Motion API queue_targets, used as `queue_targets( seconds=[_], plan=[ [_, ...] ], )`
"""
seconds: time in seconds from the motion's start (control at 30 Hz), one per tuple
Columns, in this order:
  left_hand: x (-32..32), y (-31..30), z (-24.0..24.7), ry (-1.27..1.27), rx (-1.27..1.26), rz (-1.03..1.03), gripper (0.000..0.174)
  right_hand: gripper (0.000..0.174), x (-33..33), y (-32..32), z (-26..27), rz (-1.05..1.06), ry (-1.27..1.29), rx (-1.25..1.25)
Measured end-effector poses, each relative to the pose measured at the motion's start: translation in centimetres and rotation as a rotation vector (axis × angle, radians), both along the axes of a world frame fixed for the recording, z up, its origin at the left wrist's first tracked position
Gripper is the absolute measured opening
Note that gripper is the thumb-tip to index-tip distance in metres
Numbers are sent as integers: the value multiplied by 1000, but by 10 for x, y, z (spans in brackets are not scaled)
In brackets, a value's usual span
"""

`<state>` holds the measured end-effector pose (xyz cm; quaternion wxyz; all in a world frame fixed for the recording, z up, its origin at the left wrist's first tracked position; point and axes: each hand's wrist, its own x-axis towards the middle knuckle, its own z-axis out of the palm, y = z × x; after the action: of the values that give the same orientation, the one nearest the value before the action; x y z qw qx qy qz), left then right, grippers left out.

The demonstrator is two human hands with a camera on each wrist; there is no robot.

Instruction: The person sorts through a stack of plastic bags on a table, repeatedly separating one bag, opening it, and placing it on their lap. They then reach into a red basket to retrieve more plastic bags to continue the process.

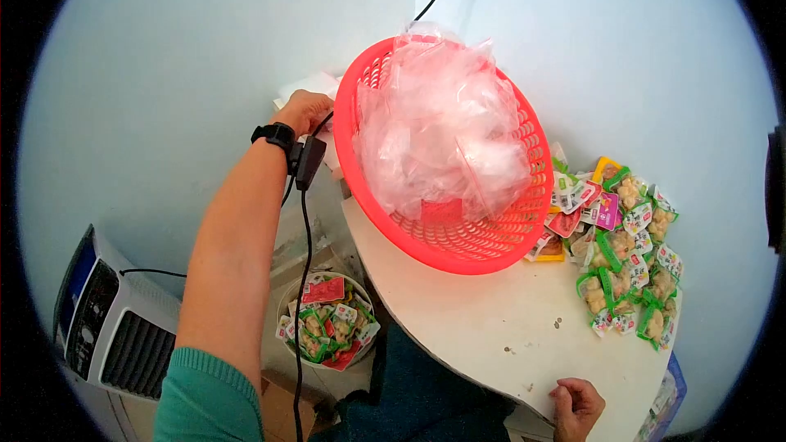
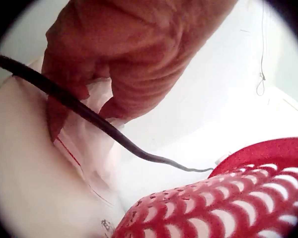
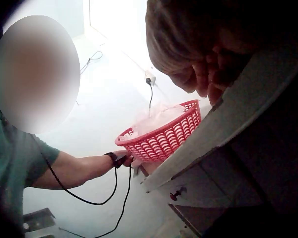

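My left hand (image 1: 304,110) reaches behind the left side of a red plastic basket (image 1: 458,262). In the left wrist view, its thumb and fingers pinch a thin, clear plastic bag (image 2: 92,153) with a red line along it. A black cable (image 2: 114,133) crosses in front of those fingers. Crumpled clear plastic bags (image 1: 442,131) fill the basket, which sits tilted on the white table (image 1: 426,311). At the table's front edge my right hand (image 1: 580,408) rests with loosely curled fingers, holding nothing.
Small snack packets (image 1: 622,254) in green, red and purple are heaped on the table's right side. Below the table, a white bucket (image 1: 282,299) holds more packets. A white and black appliance (image 1: 123,319) stands on the left. Another cable hangs from my left wrist.
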<state>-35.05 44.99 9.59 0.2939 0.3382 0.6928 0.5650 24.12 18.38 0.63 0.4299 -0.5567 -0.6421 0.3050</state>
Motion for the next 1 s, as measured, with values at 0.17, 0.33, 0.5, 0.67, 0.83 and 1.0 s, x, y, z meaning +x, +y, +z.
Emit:
queue_targets(
  seconds=[0.17,0.33,0.5,0.67,0.83,1.0],
  plan=[
    [14,-16,22,326,-148,90,26,18,1,0,0,8,19,-32],
    [31,-26,43,925,-324,278,39,18,0,0,2,28,11,-7],
    [67,-58,66,1080,-2,329,41,8,0,5,-19,-64,178,-63],
    [116,-86,82,821,109,128,54,7,-1,3,-7,-62,167,-110],
    [165,-127,62,1224,362,226,67,8,0,9,-25,-47,211,40],
    [188,-126,74,1105,399,-168,82,8,0,8,-18,6,235,-46]
  ],
)
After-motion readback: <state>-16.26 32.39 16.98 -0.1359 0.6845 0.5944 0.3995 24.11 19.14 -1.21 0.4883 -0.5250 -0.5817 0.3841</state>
